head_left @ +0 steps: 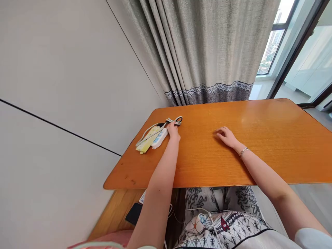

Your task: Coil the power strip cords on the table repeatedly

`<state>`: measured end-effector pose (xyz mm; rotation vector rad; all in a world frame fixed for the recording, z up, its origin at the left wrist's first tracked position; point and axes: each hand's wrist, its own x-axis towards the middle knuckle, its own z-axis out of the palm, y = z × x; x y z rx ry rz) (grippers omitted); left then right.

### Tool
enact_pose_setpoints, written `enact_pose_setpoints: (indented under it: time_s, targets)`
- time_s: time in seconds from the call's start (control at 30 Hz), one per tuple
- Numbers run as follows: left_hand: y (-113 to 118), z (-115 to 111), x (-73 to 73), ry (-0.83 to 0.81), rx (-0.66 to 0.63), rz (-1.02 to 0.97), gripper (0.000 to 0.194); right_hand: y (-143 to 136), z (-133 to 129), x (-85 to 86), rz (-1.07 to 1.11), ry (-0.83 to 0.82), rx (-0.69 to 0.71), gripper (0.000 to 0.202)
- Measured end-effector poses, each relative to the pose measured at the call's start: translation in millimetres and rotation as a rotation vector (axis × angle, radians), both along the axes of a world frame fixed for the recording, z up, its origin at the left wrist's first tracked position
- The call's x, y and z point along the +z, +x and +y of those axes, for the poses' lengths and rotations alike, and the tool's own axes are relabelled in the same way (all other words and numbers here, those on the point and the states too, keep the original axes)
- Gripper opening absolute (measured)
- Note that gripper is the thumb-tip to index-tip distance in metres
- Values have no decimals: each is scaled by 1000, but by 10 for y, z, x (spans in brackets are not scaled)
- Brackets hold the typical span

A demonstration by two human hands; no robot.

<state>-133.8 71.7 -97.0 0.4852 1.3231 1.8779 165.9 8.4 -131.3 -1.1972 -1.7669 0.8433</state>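
Note:
Two power strips lie side by side on the left part of the wooden table: a yellowish one and a white one with blue marks. White and black cables are bundled at their far end. My left hand rests at the bundle, beside the white strip, its fingers closed around or against the cables; the fingertips are partly hidden. Over the middle of the table, my right hand has its fingers apart and holds nothing. A bracelet circles the right wrist.
The orange-brown table has rounded corners. A pale wall stands at the left, and a grey curtain hangs behind. Below the near edge, a dark phone lies on a wooden surface, and a white cable crosses my lap.

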Motion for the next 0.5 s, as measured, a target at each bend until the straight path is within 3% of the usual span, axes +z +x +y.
enact_pose_setpoints:
  time_s: [0.1, 0.23, 0.4, 0.5]
  targets:
    - [312, -181, 0, -77, -55, -47, 19, -17, -4, 10, 85, -53, -17, 21]
    - [827, -503, 41, -94, -308, -74, 25, -95, -30, 26, 230, -184, 12, 40]
    - [1364, -809, 78, -7, -678, -83, 35, -118, -101, 121, 619, -615, 118, 47]
    - [1490, -885, 30, 32, -789, -65, 44, -84, -147, 176, 725, -713, 124, 43]
